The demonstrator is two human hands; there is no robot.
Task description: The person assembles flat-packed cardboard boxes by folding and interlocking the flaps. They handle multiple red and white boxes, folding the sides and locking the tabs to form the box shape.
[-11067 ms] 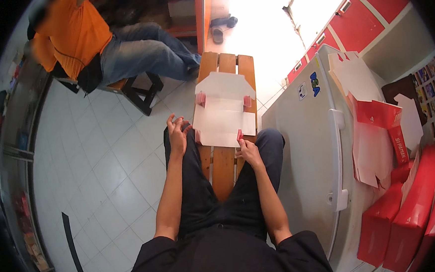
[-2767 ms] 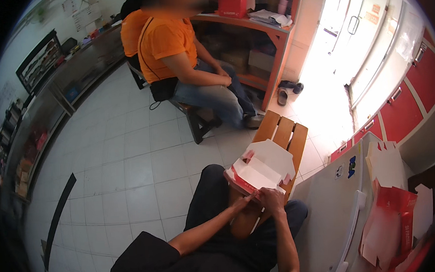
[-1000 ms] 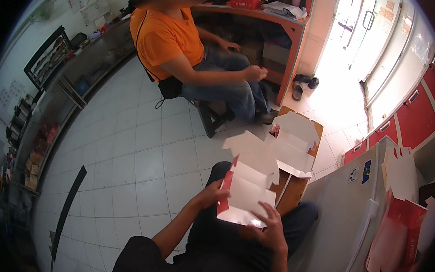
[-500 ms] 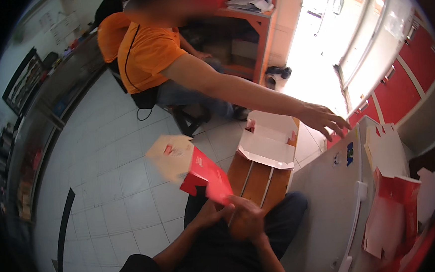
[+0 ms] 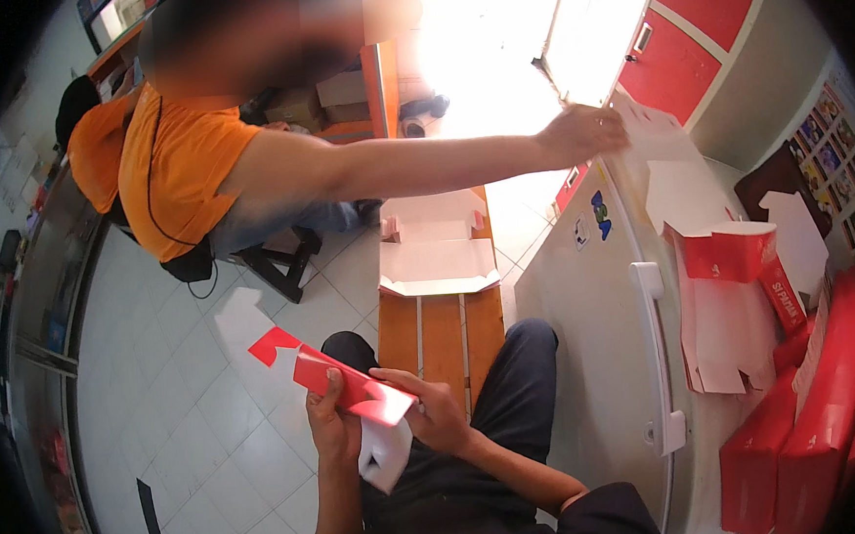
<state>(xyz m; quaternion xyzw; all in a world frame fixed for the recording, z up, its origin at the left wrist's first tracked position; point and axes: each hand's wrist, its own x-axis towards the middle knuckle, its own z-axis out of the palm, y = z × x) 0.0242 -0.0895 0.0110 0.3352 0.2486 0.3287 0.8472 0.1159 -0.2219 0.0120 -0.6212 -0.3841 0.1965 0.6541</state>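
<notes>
A red and white cardboard box (image 5: 341,380), partly folded, is held over my lap. My left hand (image 5: 332,420) grips its near side with the thumb on the red panel. My right hand (image 5: 432,410) has its fingers closed on the right end. One pale flap sticks out to the far left, and another white part hangs below the red panel. Beyond my knees, an opened box (image 5: 439,266) lies with its white inside up on a wooden bench (image 5: 442,340).
At left, a person in an orange shirt (image 5: 187,174) stretches an arm across to cardboard sheets (image 5: 648,116) on a white fridge (image 5: 590,355). Several red folded boxes (image 5: 819,419) stand at right. A black stool (image 5: 285,266) is on the tiled floor.
The view has shifted right. The box in my hands has been turned and its panels bent, with a white part now hanging below. The other person's hand has closed on a cardboard sheet.
</notes>
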